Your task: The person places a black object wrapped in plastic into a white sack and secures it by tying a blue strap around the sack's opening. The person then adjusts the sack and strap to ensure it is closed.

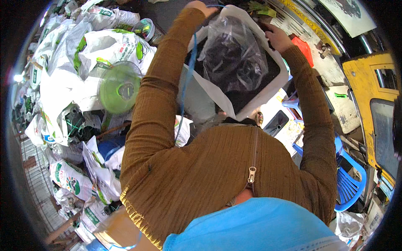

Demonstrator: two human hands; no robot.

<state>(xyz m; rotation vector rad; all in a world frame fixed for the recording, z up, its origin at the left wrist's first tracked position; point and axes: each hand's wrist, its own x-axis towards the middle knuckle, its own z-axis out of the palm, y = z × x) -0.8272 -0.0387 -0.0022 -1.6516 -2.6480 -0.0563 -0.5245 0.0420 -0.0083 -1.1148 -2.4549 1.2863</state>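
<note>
A wide-mouthed white sack (278, 81) stands open in front of me, dark inside. Within its mouth lies a crumpled clear plastic bag (234, 54) over dark contents that I cannot make out. My left hand (204, 8) is at the far left of the rim, its fingers closed around a thin blue string (215, 6). A blue strap (192, 62) hangs down beside my left forearm. At the sack's right rim, my right hand (279, 38) has its fingers bent over the white edge and gripping it.
White printed sacks (121, 52) are heaped on the left, with a green fan (121, 88) among them. A blue plastic chair (351, 182) stands at the right, near a yellow metal machine frame (360, 79). A red object (303, 50) lies beyond my right forearm.
</note>
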